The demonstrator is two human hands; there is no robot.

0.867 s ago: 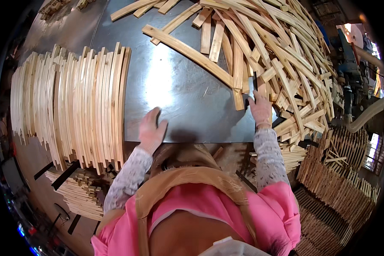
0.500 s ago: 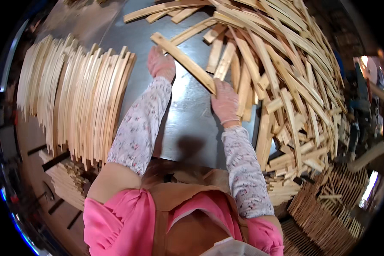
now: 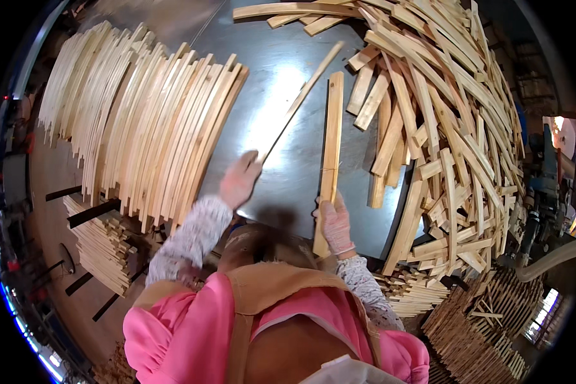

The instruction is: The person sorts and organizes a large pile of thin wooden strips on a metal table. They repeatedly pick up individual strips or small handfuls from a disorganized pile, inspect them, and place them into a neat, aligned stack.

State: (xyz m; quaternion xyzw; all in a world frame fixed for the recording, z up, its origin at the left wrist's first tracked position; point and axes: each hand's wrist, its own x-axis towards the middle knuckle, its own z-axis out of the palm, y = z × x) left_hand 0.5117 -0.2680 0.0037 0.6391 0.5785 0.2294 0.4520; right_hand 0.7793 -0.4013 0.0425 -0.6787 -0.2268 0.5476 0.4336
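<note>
My left hand (image 3: 239, 180), in a pale pink glove, is closed on the near end of a thin wooden strip (image 3: 299, 102), which slants away to the upper right over the metal table. My right hand (image 3: 336, 224), gloved alike, grips a wider wooden slat (image 3: 331, 137) near its lower end. That slat points almost straight away from me, and its near end reaches past the table's front edge. The left hand is slightly blurred, and its fingertips are partly hidden.
Neatly lined-up slats (image 3: 153, 128) lie to the left. A loose heap of slats (image 3: 454, 121) covers the right side of the grey metal table (image 3: 243, 115). Below on the left sits another stack of slats (image 3: 102, 246); bundled strips (image 3: 473, 320) are at the lower right.
Both hands have drawn back toward me. The wider slat swung from a diagonal to nearly straight ahead in my right hand, and the left hand now grips a thin strip apart from it.
</note>
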